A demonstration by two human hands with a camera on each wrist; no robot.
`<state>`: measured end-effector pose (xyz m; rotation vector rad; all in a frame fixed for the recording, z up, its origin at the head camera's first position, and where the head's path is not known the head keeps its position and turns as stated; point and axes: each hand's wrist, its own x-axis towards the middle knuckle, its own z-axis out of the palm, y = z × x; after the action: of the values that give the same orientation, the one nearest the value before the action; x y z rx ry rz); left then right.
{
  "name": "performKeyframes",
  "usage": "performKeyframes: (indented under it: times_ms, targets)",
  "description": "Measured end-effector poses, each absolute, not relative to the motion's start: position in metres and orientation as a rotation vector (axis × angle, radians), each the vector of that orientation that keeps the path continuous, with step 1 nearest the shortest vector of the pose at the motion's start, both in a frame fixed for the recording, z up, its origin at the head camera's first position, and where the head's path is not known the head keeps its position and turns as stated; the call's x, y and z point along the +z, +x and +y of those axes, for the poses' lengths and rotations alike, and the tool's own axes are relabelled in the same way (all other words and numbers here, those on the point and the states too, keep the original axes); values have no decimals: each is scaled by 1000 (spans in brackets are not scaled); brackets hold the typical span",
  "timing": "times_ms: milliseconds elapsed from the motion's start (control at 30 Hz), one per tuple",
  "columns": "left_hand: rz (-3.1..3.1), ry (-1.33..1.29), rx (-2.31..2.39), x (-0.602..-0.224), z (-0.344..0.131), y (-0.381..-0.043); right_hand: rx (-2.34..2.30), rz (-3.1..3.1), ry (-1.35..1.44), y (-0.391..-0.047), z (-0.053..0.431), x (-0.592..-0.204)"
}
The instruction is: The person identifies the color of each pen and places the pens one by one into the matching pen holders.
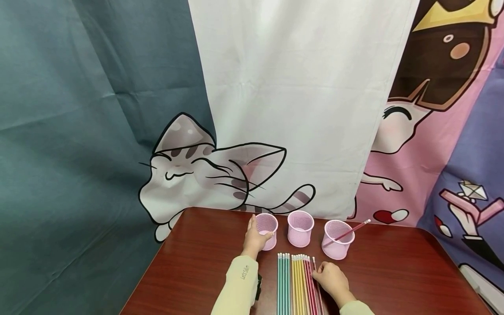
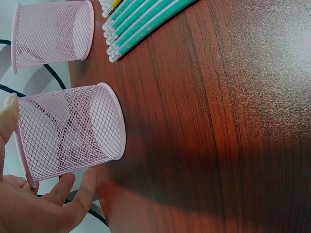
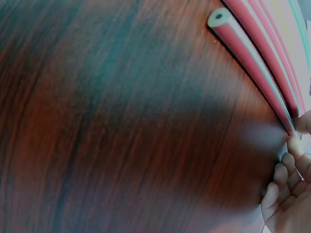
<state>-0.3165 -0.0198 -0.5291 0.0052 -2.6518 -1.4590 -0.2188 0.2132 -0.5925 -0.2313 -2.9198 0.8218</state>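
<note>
My left hand (image 1: 254, 240) holds the leftmost pink mesh pencil cup (image 1: 270, 243), which stands upright. In the left wrist view, the thumb is at the rim and the fingers lie along the other side of this cup (image 2: 73, 131). My right hand (image 1: 334, 281) pinches the rightmost red pencil (image 1: 314, 265) between thumb and fingertips. That pencil (image 3: 250, 60) lies on the table, slightly apart from the other red pencils (image 1: 310, 284). To their left, yellow pencils (image 1: 299, 284) and green pencils (image 1: 283, 284) lie in a row, eraser ends toward the cups.
A middle pink mesh cup (image 1: 300, 238) stands upright near the table's back edge. The right pink cup (image 1: 334, 251) has one red pencil (image 1: 356, 228) leaning in it. Printed curtains (image 1: 299, 87) hang behind the brown table (image 1: 189, 271).
</note>
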Motion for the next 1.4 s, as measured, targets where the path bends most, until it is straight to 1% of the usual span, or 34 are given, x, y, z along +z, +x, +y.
performKeyframes:
  times_ms: [667, 1400]
  targets:
    - [-2678, 2, -1428, -530, -18, -317, 862, -2853, -342, -214, 213, -592]
    - [-2671, 11, -1438, -528, -20, -316, 886, -2777, -333, -222, 215, -570]
